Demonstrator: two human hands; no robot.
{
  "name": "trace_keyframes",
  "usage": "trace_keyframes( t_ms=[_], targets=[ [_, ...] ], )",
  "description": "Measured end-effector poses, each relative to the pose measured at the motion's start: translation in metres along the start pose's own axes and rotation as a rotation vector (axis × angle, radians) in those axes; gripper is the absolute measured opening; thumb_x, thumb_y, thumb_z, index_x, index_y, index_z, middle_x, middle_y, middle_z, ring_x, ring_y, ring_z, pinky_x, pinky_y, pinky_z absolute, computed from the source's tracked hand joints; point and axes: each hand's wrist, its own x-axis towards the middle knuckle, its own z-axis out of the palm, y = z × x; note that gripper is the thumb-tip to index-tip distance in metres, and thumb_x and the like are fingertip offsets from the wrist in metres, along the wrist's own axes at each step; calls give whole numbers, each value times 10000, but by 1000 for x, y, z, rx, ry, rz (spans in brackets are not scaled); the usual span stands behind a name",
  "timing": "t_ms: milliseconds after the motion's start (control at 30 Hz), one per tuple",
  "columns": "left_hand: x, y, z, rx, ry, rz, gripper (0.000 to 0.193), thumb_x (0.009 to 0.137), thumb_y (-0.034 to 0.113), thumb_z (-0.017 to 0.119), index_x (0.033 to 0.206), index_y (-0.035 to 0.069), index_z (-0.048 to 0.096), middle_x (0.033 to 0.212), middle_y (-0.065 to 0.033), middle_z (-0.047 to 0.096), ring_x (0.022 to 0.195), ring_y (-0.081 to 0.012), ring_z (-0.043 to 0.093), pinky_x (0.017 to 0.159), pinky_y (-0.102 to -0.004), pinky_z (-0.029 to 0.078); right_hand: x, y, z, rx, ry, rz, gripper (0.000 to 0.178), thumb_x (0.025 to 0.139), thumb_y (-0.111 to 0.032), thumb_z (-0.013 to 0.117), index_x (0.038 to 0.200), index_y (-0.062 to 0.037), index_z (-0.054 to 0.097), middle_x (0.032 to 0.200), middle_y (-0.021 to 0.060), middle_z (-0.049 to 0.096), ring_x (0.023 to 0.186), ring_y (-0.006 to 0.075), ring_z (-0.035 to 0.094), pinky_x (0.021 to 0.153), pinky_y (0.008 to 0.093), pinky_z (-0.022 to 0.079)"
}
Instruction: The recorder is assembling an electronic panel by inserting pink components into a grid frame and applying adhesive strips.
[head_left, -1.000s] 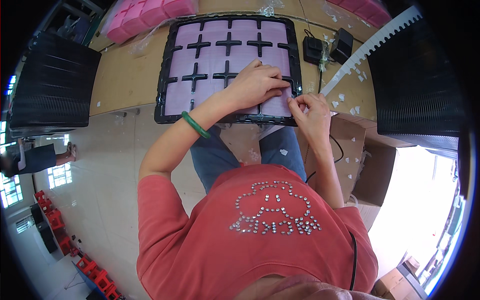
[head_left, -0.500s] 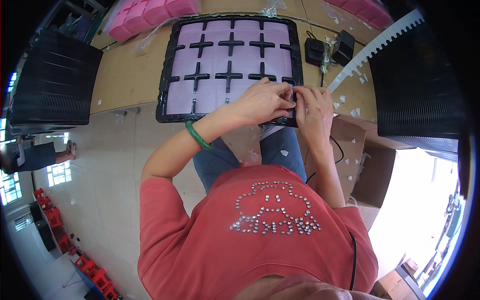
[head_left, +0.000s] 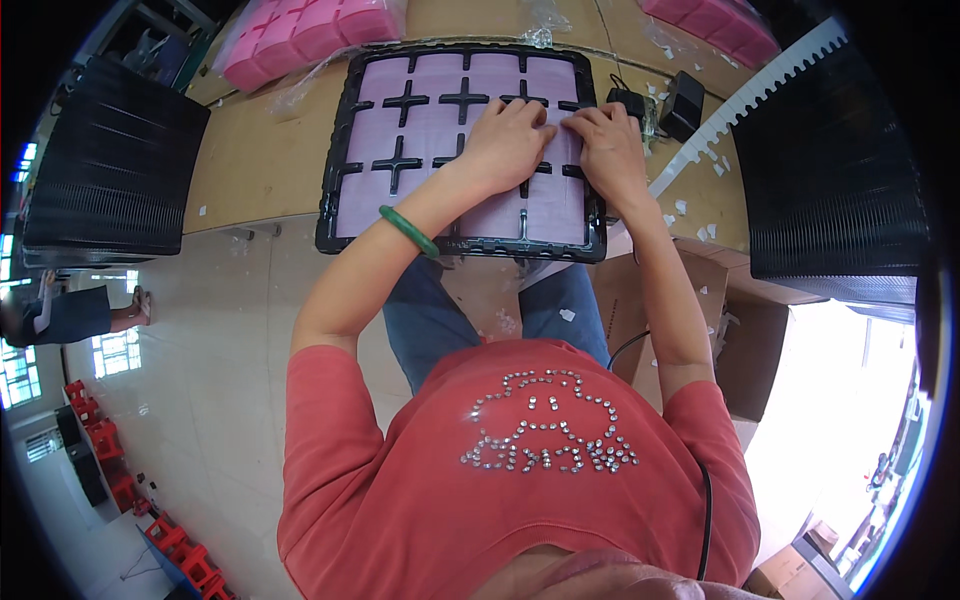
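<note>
A square black plastic tray (head_left: 327,215) lies at the table's front edge, with thin pink foam sheeting (head_left: 375,215) across it. Black cross-shaped dividers (head_left: 396,160) show among the pink areas. My left hand (head_left: 505,145), below a green bangle (head_left: 408,232), rests over the tray's right half with fingers bent and drawn together. Close beside it, my right hand (head_left: 612,155) reaches over the right rim, its bent fingertips at the same pink area. The fingertips of both hands meet the sheeting, but whatever is pinched between them is too small to make out.
Tall stacks of black trays stand at left (head_left: 110,165) and right (head_left: 830,180). Pink foam blocks (head_left: 310,40) lie at the back. Black power adapters (head_left: 682,105) and a white toothed strip (head_left: 745,105) are right of the tray. White scraps dot the table (head_left: 255,150).
Both hands have moved away from me, from the tray's near right corner to higher up its right side. The near right compartment is now uncovered and shows pink sheeting.
</note>
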Motion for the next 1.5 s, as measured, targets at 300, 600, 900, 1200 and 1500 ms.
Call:
trace_keyframes(
  t_ms=[300,600,900,1200,1500],
  targets=[
    [16,-16,6,49,55,-68,247,877,169,615,1083,115,740,1039,-40,631,1021,-232,582,880,-384,419,29,18,12,-39,105,-26,268,793,-73,585,981,-127,767,996,18,682,1051,259,557,912,390,416],
    [52,-48,7,-50,172,-102,218,871,176,618,1035,149,758,1003,-68,643,989,-271,604,838,-417,449,66,58,42,-82,-16,73,301,802,-81,585,1016,-167,778,1046,20,694,1066,264,560,931,410,411],
    [111,-92,32,-65,-13,-304,217,881,312,665,1023,174,754,1098,-138,664,1120,-331,593,963,-458,452,72,54,36,2,96,169,297,828,-81,549,995,-158,782,1025,51,715,1054,277,565,943,399,408],
    [113,-88,30,-275,-4,-328,192,894,279,648,1007,128,684,1058,-127,688,1067,-318,623,947,-471,415,64,65,37,24,110,173,291,825,-78,550,990,-151,778,1008,54,719,1040,286,565,944,413,411],
    [110,-93,48,-315,167,-217,253,845,156,706,1080,128,616,970,-52,710,1026,-287,638,925,-447,398,62,46,36,33,157,72,266,806,-49,595,978,-147,772,989,26,709,1027,268,574,926,415,430]
  ],
)
